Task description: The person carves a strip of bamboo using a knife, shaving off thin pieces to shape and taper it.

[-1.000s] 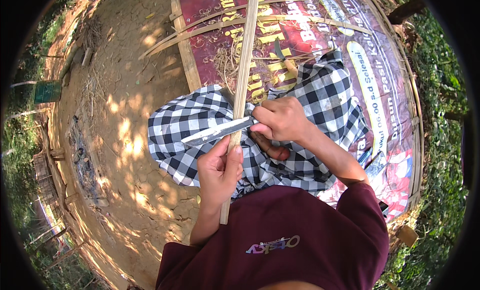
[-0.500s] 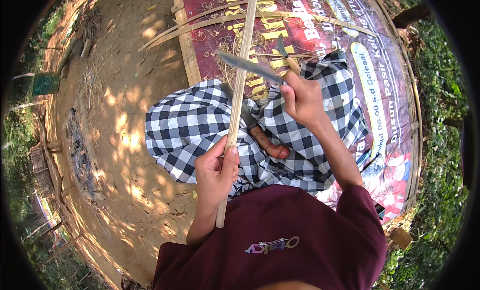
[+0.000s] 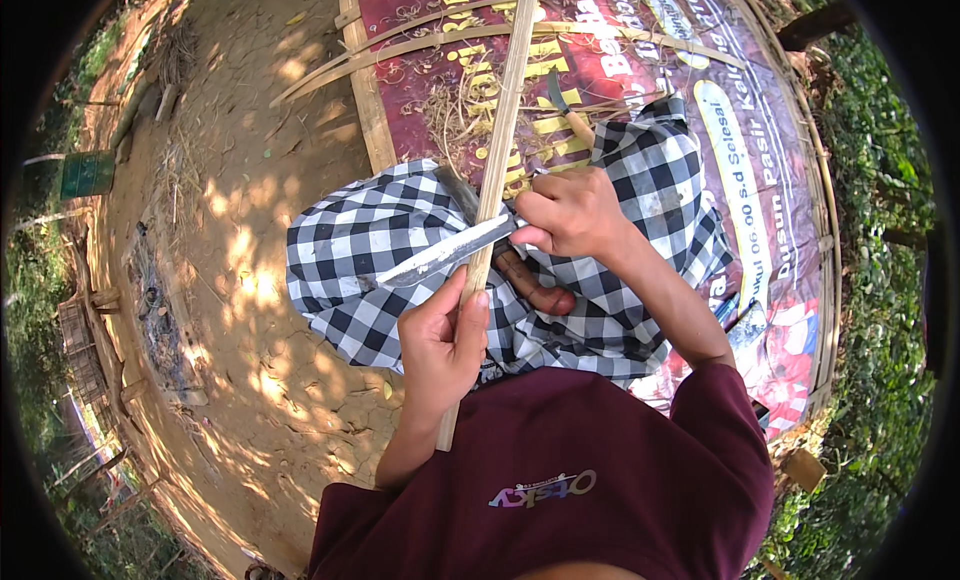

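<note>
A long, pale bamboo strip (image 3: 507, 130) runs slantwise up from beside my chest. My left hand (image 3: 440, 342) is closed round its lower part, thumb along the strip. In my right hand (image 3: 572, 215) is a knife (image 3: 445, 255), gripped by its handle. Its bright blade lies across the strip just above my left hand, the tip pointing left. Across my lap, on black-and-white checked cloth (image 3: 365, 245), rests a large blade with a curved brown wooden handle (image 3: 537, 285); the strip and knife cover part of it.
A small curved blade with a wooden handle (image 3: 580, 130) lies beyond my right knee. Thin shavings (image 3: 460, 110) and long bamboo strips (image 3: 440, 42) are scattered over the printed red sheet (image 3: 410, 100). Bare brown ground (image 3: 240, 310) stretches to the left, with greenery (image 3: 880, 310) at right.
The knife has swung down from higher up the strip toward my left hand, its blade turning to point lower left. The strip's upper end has shifted slightly right.
</note>
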Demonstrator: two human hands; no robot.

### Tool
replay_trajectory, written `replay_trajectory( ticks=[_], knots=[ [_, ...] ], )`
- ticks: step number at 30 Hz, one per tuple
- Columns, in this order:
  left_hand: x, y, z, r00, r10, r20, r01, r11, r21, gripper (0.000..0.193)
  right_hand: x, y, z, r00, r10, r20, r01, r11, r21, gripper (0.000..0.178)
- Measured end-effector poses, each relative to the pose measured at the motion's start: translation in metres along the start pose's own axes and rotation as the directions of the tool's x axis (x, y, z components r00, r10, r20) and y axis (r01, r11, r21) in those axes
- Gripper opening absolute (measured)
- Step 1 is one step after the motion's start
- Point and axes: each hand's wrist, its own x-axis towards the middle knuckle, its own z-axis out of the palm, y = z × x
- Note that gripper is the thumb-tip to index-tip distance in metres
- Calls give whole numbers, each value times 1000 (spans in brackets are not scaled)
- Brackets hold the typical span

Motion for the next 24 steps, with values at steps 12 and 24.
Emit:
replay_trajectory(
  ticks=[12, 24],
  knots=[
    [-30, 1, -2, 975, -133, 176, 148, 986, -76, 32, -27, 163, -25, 462, 749, -476, -818, 567, 98, 36],
    [5, 6, -5, 987, -151, 53, 156, 982, -109, 31, 6, 14, -12, 903, 416, -107, -361, 870, 336, 25]
  ],
)
